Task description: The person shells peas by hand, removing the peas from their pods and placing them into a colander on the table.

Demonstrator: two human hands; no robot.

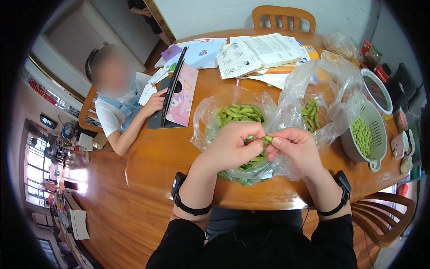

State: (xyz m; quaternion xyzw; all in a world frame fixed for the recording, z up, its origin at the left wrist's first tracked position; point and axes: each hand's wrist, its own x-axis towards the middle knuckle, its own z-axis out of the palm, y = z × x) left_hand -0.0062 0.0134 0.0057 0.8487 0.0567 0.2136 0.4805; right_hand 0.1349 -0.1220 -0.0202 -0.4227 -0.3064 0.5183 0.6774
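Observation:
My left hand (235, 144) and my right hand (297, 149) meet above an open clear plastic bag (205, 112) of green soybean pods (240, 112). Between their fingertips is one green pod (267, 138), gripped from both sides. A bit of green also shows inside the curled fingers of my left hand. To the right, a second clear plastic bag (292, 87) stands open with more pods (310, 114) in it. Farther right, a grey-green colander (347, 144) holds shelled green beans (362, 138). My hands hide part of the first bag's pods.
Papers and an open booklet (258, 55) lie at the table's far side. At the left a seated person (117, 101) touches a tablet in a pink case (183, 94). Cups (399, 144), jars and a white-rimmed bowl (378, 90) line the right edge. A wooden chair (386, 215) stands at the lower right.

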